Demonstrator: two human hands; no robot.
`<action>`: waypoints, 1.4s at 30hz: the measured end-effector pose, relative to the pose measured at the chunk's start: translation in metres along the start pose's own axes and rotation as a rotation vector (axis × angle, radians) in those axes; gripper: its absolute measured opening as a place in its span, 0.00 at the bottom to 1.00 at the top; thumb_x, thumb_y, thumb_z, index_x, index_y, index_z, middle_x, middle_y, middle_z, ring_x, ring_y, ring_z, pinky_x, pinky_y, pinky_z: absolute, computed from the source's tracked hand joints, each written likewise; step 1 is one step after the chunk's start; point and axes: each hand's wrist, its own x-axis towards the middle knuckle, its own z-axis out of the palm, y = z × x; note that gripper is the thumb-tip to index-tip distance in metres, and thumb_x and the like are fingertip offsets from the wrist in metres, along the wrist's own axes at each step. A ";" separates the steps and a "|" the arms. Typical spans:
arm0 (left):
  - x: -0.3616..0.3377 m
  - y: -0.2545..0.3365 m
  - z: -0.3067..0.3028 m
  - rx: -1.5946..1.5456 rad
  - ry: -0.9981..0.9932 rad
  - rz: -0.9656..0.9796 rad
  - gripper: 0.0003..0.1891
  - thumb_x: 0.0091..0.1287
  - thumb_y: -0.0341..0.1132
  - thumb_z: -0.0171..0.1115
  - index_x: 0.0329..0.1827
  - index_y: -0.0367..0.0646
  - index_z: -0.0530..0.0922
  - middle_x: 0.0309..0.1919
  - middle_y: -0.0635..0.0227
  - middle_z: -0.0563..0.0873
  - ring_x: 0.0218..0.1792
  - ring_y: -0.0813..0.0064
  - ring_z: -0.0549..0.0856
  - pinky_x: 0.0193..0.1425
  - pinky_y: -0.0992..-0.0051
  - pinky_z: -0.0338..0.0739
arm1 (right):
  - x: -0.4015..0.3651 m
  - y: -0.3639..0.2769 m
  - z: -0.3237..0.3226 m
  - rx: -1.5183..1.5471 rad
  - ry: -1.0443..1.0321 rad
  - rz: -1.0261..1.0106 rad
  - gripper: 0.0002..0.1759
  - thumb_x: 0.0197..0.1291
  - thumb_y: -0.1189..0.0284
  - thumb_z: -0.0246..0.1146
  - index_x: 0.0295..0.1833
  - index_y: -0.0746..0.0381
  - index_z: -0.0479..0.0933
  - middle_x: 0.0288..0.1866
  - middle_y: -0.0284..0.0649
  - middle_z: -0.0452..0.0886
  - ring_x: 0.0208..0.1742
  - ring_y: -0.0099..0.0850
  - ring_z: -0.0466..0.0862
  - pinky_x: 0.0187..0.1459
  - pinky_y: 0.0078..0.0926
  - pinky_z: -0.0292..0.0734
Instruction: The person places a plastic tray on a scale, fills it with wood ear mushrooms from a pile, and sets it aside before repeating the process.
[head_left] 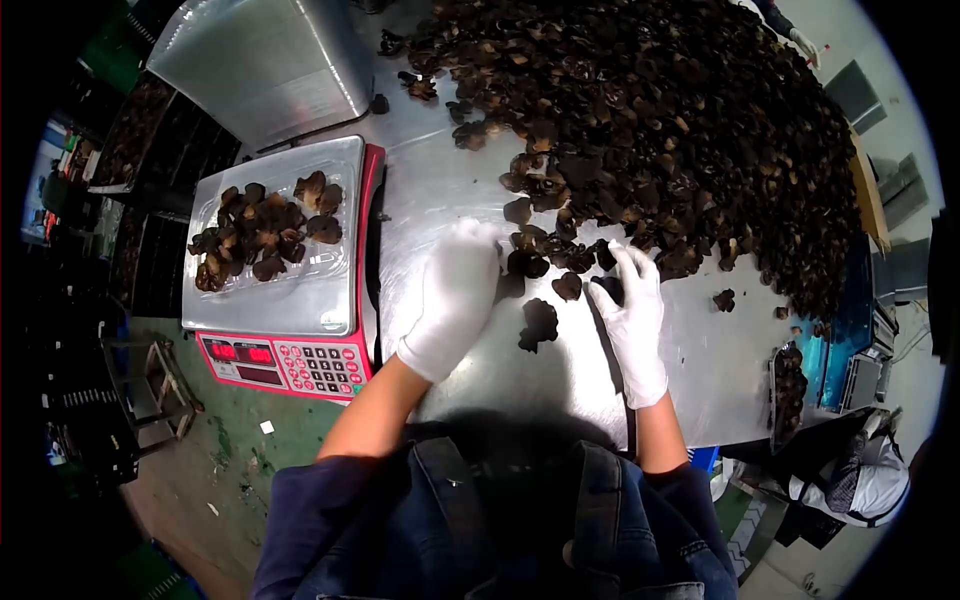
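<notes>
My left hand (458,298), in a white glove, rests at the near edge of the dark dried pieces, right of the scale; its fingers are blurred and turned away. Also gloved in white, my right hand (632,300) has thumb and fingers apart around a dark piece (608,290) on the metal table. Between the hands lie loose pieces, one (539,325) nearest me. The large pile (660,120) spreads behind them. On the red scale (280,365), a clear plastic tray (312,262) holds several dark pieces (262,232).
A tall clear-wrapped stack (265,75) stands behind the scale. At the right table edge lies a filled tray (788,395). Another person's hand (803,45) shows at the top right, and a person in light clothing (870,478) is at the lower right.
</notes>
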 end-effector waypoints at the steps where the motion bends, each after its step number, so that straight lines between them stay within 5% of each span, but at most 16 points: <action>1: -0.010 0.003 -0.003 -0.033 -0.024 0.028 0.08 0.63 0.27 0.60 0.44 0.43 0.80 0.40 0.59 0.82 0.43 0.54 0.82 0.45 0.61 0.80 | 0.007 0.001 0.004 -0.079 -0.026 -0.039 0.33 0.54 0.68 0.74 0.67 0.56 0.75 0.66 0.49 0.73 0.66 0.48 0.73 0.65 0.41 0.71; 4: -0.037 0.003 0.003 -0.098 0.032 0.137 0.11 0.62 0.28 0.62 0.48 0.45 0.81 0.42 0.61 0.83 0.44 0.56 0.83 0.46 0.61 0.80 | 0.018 0.009 0.020 -0.141 -0.044 -0.159 0.36 0.52 0.67 0.75 0.69 0.56 0.74 0.67 0.48 0.73 0.65 0.47 0.73 0.64 0.42 0.69; 9: -0.055 0.010 0.001 -0.140 -0.086 0.146 0.16 0.61 0.29 0.64 0.53 0.44 0.80 0.42 0.62 0.82 0.44 0.57 0.82 0.45 0.62 0.80 | 0.011 -0.009 0.011 -0.200 0.062 -0.278 0.13 0.47 0.61 0.76 0.36 0.53 0.82 0.42 0.32 0.79 0.47 0.35 0.75 0.48 0.38 0.65; 16: -0.061 0.015 0.003 -0.149 -0.180 0.091 0.26 0.60 0.33 0.68 0.63 0.39 0.74 0.49 0.56 0.78 0.51 0.54 0.78 0.55 0.60 0.75 | -0.009 -0.010 0.004 -0.344 0.012 -0.401 0.09 0.53 0.63 0.72 0.39 0.52 0.83 0.43 0.32 0.80 0.45 0.35 0.76 0.46 0.36 0.65; 17: -0.060 0.013 0.001 -0.151 -0.181 0.096 0.26 0.60 0.33 0.68 0.63 0.39 0.74 0.49 0.56 0.78 0.51 0.54 0.78 0.55 0.60 0.75 | -0.018 -0.021 -0.024 -0.306 -0.050 -0.374 0.08 0.54 0.66 0.71 0.40 0.52 0.83 0.43 0.32 0.82 0.45 0.34 0.77 0.46 0.37 0.66; 18: -0.060 0.010 -0.003 -0.175 -0.138 0.092 0.30 0.59 0.34 0.69 0.66 0.38 0.73 0.52 0.54 0.77 0.53 0.53 0.77 0.58 0.60 0.74 | -0.026 -0.036 -0.062 -0.426 -0.105 -0.550 0.08 0.53 0.69 0.72 0.40 0.53 0.84 0.43 0.32 0.84 0.49 0.33 0.79 0.47 0.37 0.68; 22: -0.053 0.017 -0.003 -0.283 -0.113 0.070 0.45 0.54 0.44 0.76 0.73 0.36 0.65 0.63 0.46 0.73 0.63 0.46 0.72 0.66 0.55 0.69 | -0.095 0.002 -0.162 -0.572 -0.970 -0.149 0.11 0.48 0.66 0.76 0.38 0.54 0.85 0.42 0.41 0.85 0.42 0.42 0.86 0.42 0.36 0.79; 24: -0.053 0.024 0.014 -0.223 -0.147 0.082 0.52 0.49 0.50 0.79 0.74 0.34 0.63 0.65 0.43 0.71 0.66 0.45 0.70 0.68 0.54 0.68 | -0.098 0.002 -0.161 -0.599 -0.858 -0.057 0.17 0.50 0.69 0.73 0.49 0.55 0.85 0.38 0.44 0.85 0.41 0.46 0.84 0.44 0.42 0.79; 25: -0.053 0.027 0.021 -0.096 -0.157 0.124 0.47 0.51 0.46 0.75 0.74 0.37 0.64 0.66 0.44 0.70 0.65 0.46 0.71 0.67 0.54 0.69 | -0.094 0.005 -0.151 -0.601 -0.860 -0.069 0.17 0.50 0.69 0.73 0.49 0.55 0.85 0.38 0.44 0.85 0.41 0.46 0.84 0.44 0.42 0.79; 27: -0.057 0.029 0.041 0.102 -0.102 0.141 0.36 0.58 0.43 0.68 0.70 0.42 0.70 0.66 0.49 0.72 0.63 0.52 0.74 0.67 0.57 0.70 | -0.075 0.011 -0.111 -0.290 -0.335 -0.100 0.24 0.49 0.71 0.75 0.55 0.57 0.83 0.40 0.43 0.84 0.41 0.46 0.84 0.45 0.41 0.80; 28: -0.056 0.027 0.053 0.131 -0.079 0.115 0.36 0.58 0.43 0.68 0.70 0.42 0.70 0.66 0.49 0.72 0.63 0.52 0.74 0.67 0.57 0.70 | -0.061 0.008 -0.095 -0.270 -0.342 -0.140 0.24 0.49 0.71 0.75 0.55 0.57 0.83 0.40 0.43 0.84 0.41 0.46 0.84 0.45 0.41 0.80; 30: -0.051 0.018 0.064 0.154 0.076 0.282 0.19 0.62 0.44 0.64 0.51 0.43 0.79 0.49 0.59 0.79 0.51 0.59 0.77 0.54 0.65 0.78 | -0.034 -0.005 -0.057 -0.291 -0.217 0.078 0.31 0.51 0.65 0.77 0.63 0.54 0.79 0.45 0.45 0.82 0.40 0.48 0.83 0.44 0.41 0.81; 32: -0.046 0.020 0.056 0.101 0.062 0.263 0.06 0.62 0.37 0.59 0.37 0.48 0.77 0.38 0.66 0.76 0.42 0.67 0.77 0.38 0.72 0.80 | -0.020 -0.002 -0.024 -0.278 -0.143 -0.071 0.33 0.49 0.67 0.77 0.64 0.54 0.78 0.48 0.43 0.80 0.43 0.45 0.83 0.43 0.38 0.80; 34: -0.044 0.019 0.057 0.188 0.022 0.295 0.05 0.59 0.37 0.61 0.36 0.49 0.76 0.36 0.66 0.75 0.41 0.69 0.78 0.27 0.77 0.78 | -0.014 0.012 -0.002 -0.251 -0.120 -0.155 0.26 0.50 0.71 0.76 0.57 0.55 0.81 0.46 0.42 0.81 0.42 0.44 0.84 0.43 0.38 0.80; 37: -0.038 0.017 0.059 0.077 -0.149 0.229 0.15 0.56 0.37 0.68 0.45 0.45 0.78 0.43 0.62 0.75 0.47 0.65 0.80 0.36 0.75 0.83 | -0.009 0.023 0.006 -0.180 -0.080 -0.170 0.15 0.50 0.76 0.74 0.45 0.56 0.84 0.42 0.40 0.83 0.37 0.43 0.85 0.40 0.38 0.81; 42: -0.025 0.016 -0.054 -0.218 -0.038 0.119 0.22 0.59 0.39 0.69 0.56 0.44 0.79 0.49 0.61 0.77 0.51 0.62 0.80 0.49 0.66 0.80 | 0.018 -0.058 -0.005 0.221 -0.194 -0.185 0.19 0.54 0.83 0.72 0.52 0.61 0.83 0.44 0.36 0.82 0.36 0.22 0.82 0.37 0.18 0.78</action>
